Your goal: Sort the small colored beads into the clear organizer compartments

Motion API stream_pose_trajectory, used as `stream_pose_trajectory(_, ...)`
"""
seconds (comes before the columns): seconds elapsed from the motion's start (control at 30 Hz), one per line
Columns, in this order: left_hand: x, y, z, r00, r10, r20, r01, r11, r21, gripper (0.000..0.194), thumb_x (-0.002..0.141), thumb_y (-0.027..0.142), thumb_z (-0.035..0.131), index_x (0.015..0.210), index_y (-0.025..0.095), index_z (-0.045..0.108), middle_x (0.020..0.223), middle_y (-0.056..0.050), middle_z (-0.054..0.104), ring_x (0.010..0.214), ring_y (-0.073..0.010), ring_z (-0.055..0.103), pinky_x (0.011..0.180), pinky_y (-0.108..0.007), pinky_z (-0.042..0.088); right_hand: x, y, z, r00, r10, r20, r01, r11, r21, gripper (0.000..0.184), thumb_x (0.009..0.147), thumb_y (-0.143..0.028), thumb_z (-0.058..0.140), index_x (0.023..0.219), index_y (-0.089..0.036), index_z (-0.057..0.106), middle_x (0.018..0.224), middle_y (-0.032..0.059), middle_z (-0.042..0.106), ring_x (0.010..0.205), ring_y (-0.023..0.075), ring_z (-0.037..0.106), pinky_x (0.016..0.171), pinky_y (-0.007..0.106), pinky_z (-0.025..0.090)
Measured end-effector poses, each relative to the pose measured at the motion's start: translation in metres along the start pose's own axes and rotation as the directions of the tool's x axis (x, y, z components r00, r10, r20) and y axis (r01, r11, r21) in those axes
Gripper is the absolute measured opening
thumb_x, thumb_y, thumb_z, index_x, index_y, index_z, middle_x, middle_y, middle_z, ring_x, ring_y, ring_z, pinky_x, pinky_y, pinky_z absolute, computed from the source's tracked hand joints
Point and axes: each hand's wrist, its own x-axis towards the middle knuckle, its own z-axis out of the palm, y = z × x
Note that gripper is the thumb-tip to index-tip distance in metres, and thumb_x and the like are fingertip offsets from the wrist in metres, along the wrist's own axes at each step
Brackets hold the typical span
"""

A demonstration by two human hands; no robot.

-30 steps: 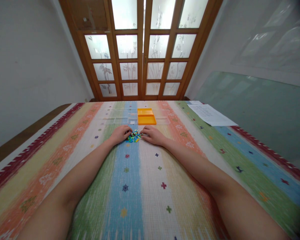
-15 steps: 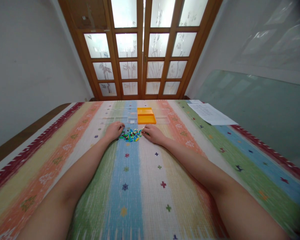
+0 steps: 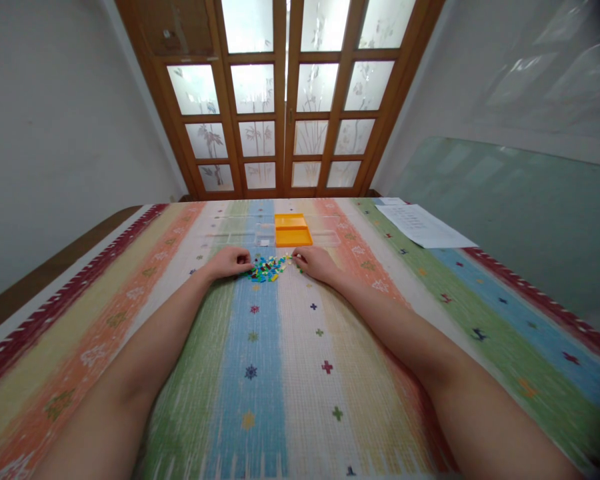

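A pile of small colourful toy bricks [image 3: 267, 268], mostly blue, green, white and yellow, lies on the striped cloth. At its left edge rests my left hand [image 3: 230, 262], fingers curled together and touching the nearest pieces. My right hand [image 3: 316, 263] is on the other side, with thumb and fingertips pinched close to a few pale bricks at the pile's right edge. Whatever either hand has between its fingers is too small to make out. Just beyond the pile stands an open yellow plastic box [image 3: 294, 237].
Clear plastic trays [image 3: 230, 237] flank the yellow box. White printed sheets [image 3: 420, 225] lie at the far right of the table, on the patterned tablecloth [image 3: 290, 373]. Wooden doors with frosted panes [image 3: 260, 140] stand behind the table.
My right hand has moved right, and a few bricks now trail out from the pile toward it. My left hand's fingers have curled in more at the pile's left edge.
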Motion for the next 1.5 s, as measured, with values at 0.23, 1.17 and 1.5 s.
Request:
stream_pose_trajectory(0.23,0.007,0.006,0.012,0.997,0.021,-0.079,-0.005,0.98,0.199,0.032,0.093,0.047,0.062,0.077,0.019,0.067,0.074,-0.003,0.064,0.068,-0.0171,0.053,0.063,-0.028,0.032,-0.001,0.012,-0.004,0.985,-0.147,0.088,0.125,0.967,0.222,0.022,0.086,-0.013,0.058,0.1,-0.02,0.074,0.09,0.0025,0.074,0.08,0.0173,0.062,0.074,0.025,0.042)
stream_pose_trajectory(1.17,-0.002,-0.034,0.001,0.978,-0.027,-0.208,0.041,0.997,0.064,0.027,0.092,0.036,0.056,0.1,0.021,0.078,0.094,-0.004,0.074,0.08,-0.0181,0.063,0.077,-0.029,0.047,-0.001,0.0,0.006,0.967,-0.248,-0.057,0.251,0.967,0.048,0.029,0.103,-0.033,0.058,0.127,-0.022,0.071,0.126,0.0135,0.065,0.117,0.0265,0.059,0.102,0.041,0.046)
stream_pose_trajectory(1.5,-0.024,-0.05,-0.035,0.97,-0.24,0.035,0.242,0.947,-0.212,0.034,0.082,0.047,0.066,0.097,0.018,0.075,0.082,-0.002,0.072,0.068,-0.0148,0.06,0.062,-0.024,0.044,-0.001,-0.009,0.0,0.935,-0.354,-0.019,0.353,0.929,0.109,0.023,0.102,-0.031,0.06,0.116,-0.024,0.077,0.127,0.0122,0.069,0.12,0.0274,0.061,0.106,0.047,0.046)
